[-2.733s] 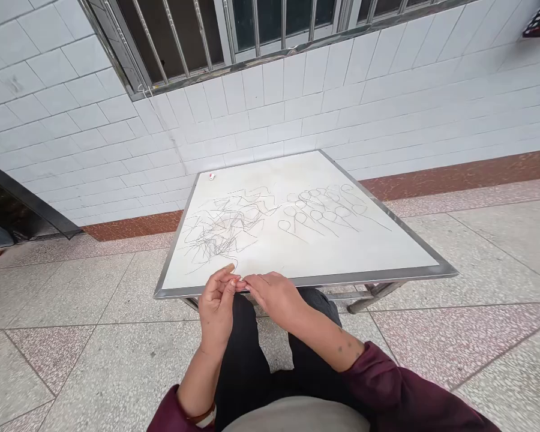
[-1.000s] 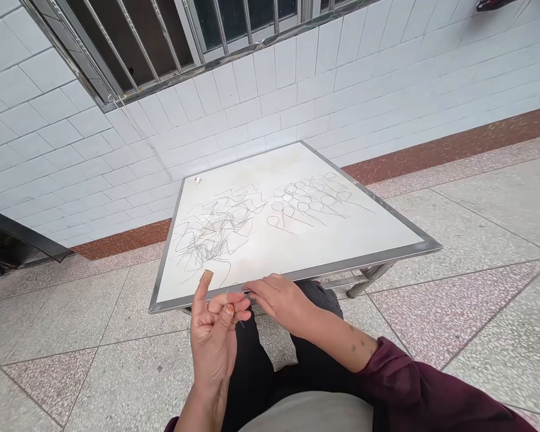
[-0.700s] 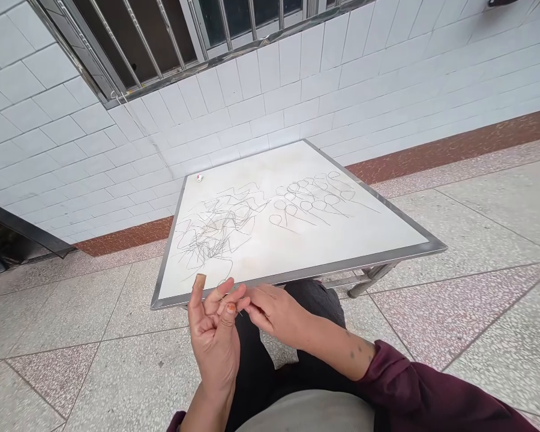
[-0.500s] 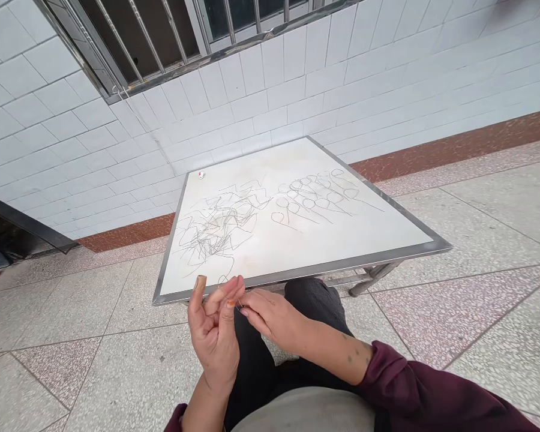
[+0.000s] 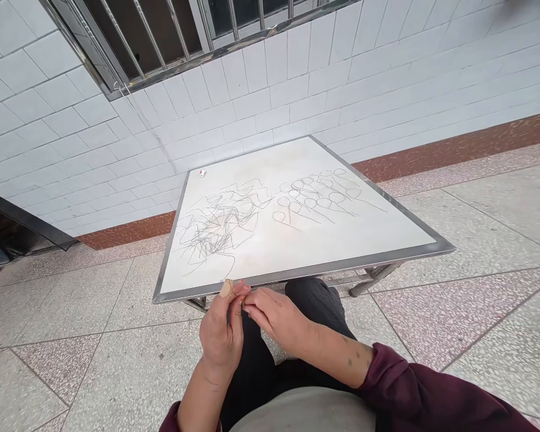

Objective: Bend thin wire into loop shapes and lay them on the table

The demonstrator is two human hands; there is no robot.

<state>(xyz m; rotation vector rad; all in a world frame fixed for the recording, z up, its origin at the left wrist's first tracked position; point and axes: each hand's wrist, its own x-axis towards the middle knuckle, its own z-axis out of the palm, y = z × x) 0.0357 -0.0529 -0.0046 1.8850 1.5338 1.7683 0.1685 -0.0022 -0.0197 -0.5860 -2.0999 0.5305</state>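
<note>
Both hands meet just in front of the table's near edge. My left hand [image 5: 224, 327] is closed, its fingers pinching a thin wire [image 5: 233, 264] that curves up over the tabletop. A light wrap covers one of its fingertips. My right hand [image 5: 276, 315] is closed too, fingertips touching those of my left hand on the same wire; the pinched part is mostly hidden. On the white table [image 5: 342, 240] lie a tangled heap of thin wires [image 5: 216, 225] at left and several wires with looped ends [image 5: 312, 203] at right.
A small white and red object [image 5: 202, 173] sits at the table's far left corner. Behind the table is a white tiled wall [image 5: 261, 102] with a barred window [image 5: 162, 36]. My knees are under the near edge.
The fingers of my left hand, partly spread before, have folded in round the wire, and that hand has turned inward. My right hand has barely moved.
</note>
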